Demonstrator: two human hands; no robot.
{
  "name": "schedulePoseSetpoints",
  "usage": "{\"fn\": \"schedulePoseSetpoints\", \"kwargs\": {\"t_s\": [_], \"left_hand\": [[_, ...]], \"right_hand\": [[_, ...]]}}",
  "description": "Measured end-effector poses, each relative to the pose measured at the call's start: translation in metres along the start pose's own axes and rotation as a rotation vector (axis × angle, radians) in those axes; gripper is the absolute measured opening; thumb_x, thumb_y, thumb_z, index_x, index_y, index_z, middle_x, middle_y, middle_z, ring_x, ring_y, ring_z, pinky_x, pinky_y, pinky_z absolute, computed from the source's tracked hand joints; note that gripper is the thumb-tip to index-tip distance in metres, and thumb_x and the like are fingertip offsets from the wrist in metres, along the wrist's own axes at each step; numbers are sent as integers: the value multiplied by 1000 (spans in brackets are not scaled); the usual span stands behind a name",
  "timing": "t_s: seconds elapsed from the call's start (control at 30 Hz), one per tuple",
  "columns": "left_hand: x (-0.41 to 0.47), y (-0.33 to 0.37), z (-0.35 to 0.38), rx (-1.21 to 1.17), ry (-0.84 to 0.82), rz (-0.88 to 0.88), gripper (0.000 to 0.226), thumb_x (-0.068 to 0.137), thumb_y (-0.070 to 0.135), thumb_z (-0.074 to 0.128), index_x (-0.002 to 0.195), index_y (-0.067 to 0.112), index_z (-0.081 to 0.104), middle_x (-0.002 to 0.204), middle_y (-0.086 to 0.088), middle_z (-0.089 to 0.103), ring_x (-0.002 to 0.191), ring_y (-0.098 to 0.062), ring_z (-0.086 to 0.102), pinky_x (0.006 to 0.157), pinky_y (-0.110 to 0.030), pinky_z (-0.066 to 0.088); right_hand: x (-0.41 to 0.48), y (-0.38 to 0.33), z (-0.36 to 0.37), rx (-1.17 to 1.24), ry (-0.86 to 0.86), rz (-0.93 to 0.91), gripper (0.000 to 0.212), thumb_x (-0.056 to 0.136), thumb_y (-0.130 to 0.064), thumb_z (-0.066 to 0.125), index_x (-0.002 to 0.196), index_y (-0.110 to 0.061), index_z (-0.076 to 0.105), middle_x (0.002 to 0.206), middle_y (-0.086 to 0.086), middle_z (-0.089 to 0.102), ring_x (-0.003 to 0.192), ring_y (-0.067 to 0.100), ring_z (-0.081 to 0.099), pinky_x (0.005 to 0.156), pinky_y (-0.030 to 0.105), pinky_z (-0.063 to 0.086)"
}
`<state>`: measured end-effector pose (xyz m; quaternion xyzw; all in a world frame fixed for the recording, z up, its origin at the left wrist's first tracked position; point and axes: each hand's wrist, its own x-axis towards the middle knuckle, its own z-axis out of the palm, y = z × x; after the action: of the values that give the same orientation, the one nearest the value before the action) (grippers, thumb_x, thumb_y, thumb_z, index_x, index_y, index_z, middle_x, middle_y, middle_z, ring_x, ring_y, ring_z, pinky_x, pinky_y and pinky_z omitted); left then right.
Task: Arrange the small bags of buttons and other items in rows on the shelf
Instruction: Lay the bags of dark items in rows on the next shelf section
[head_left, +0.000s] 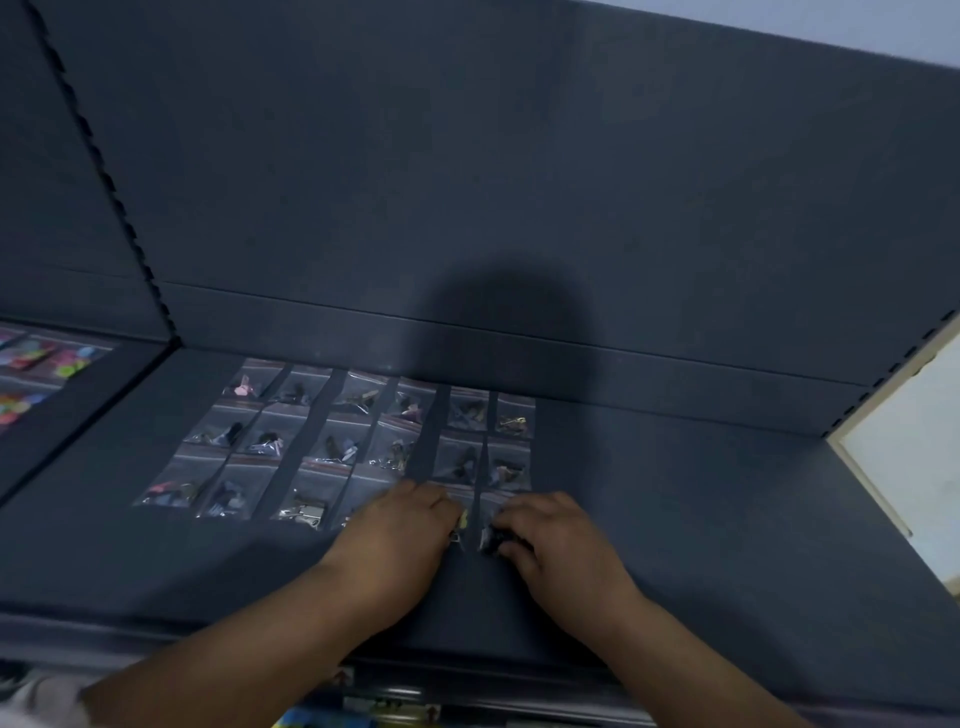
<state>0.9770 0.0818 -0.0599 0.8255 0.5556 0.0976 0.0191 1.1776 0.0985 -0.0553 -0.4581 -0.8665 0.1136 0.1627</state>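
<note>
Several small clear bags (332, 441) of buttons and clips lie in rows and columns on the dark grey shelf (701, 519). My left hand (400, 535) lies palm down on the front-row bag with yellow bits (464, 519), fingers curled at its edge. My right hand (561, 540) pinches the front-row bag with black pieces (493, 538) in the rightmost column. Both bags sit at the near end of the two right columns, below a bag with dark pieces (460, 460) and another bag (508, 470).
A neighbouring shelf section at the left holds bags of bright coloured items (47, 364). A slotted upright (104, 171) divides the sections. A pale wall panel (904, 441) stands at the right end. Colourful goods (363, 714) show below the shelf's front lip.
</note>
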Motion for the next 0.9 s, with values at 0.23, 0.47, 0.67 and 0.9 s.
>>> {"fn": "schedulePoseSetpoints", "kwargs": {"t_s": [0.23, 0.47, 0.67, 0.9], "left_hand": [[3, 3, -3, -41, -45, -6, 28, 88, 14, 47, 113, 18, 59, 116, -2, 59, 106, -26, 53, 91, -35, 45], [0, 3, -8, -36, -21, -10, 36, 84, 11, 45, 117, 20, 58, 119, 0, 57, 108, -24, 53, 95, -31, 44], [-9, -11, -21, -64, 79, -47, 33, 72, 16, 50, 101, 18, 67, 97, -1, 66, 86, -24, 63, 76, -33, 55], [-36, -40, -48, 52, 114, -198, 40, 81, 38, 45, 112, 19, 62, 108, -2, 64, 97, -25, 60, 88, -37, 50]], "right_hand": [[2, 1, 3, -1, 14, 14, 26, 82, -22, 58, 106, -20, 67, 108, -4, 66, 98, 21, 56, 89, 31, 46], [4, -4, -5, -2, 15, 26, 21, 86, -22, 56, 105, -19, 66, 107, -2, 64, 98, 20, 52, 88, 30, 44], [17, -14, -12, -3, 56, 13, 24, 87, -25, 55, 108, -19, 66, 114, -3, 63, 103, 21, 53, 90, 31, 44], [47, -45, -12, -32, 46, -64, 30, 87, -31, 51, 111, -18, 64, 114, 0, 63, 105, 24, 54, 93, 34, 43]]}}
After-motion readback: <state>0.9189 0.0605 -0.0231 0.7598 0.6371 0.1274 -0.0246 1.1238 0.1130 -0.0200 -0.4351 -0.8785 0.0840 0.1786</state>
